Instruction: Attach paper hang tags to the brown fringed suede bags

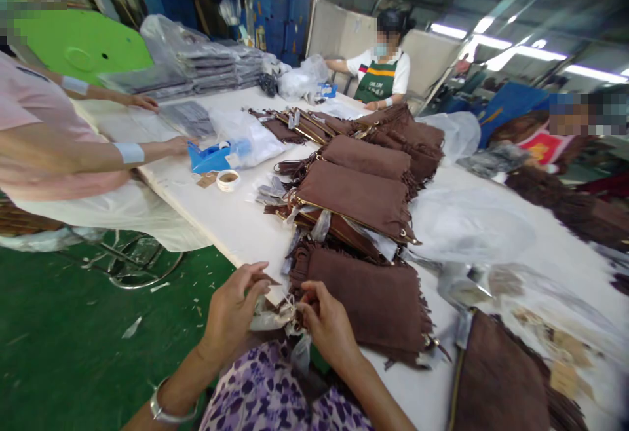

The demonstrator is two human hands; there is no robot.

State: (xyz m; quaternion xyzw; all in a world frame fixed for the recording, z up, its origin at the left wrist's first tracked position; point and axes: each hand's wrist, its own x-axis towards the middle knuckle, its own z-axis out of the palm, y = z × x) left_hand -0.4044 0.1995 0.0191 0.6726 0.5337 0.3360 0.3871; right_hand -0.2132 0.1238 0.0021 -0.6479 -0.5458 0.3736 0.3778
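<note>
At the near table edge, my left hand (233, 310) is closed in a pinch on a small flat brown piece (266, 279). My right hand (327, 319) pinches a thin white string (291, 301) close beside it. Crumpled clear plastic (270, 319) hangs under the fingers, partly hidden by them. Just right of both hands lies a brown fringed pouch (366, 297), flat on the table, with its zipper end toward the lower right. Where the string is attached, I cannot make out.
Brown zippered pouches (354, 192) are stacked beyond. Another pouch (501, 372) and a plastic bag of tan tags (565, 346) lie at right. A blue tape dispenser (209, 158) and a white cup (227, 181) stand left. Co-workers (383, 71) are around the table (196, 202).
</note>
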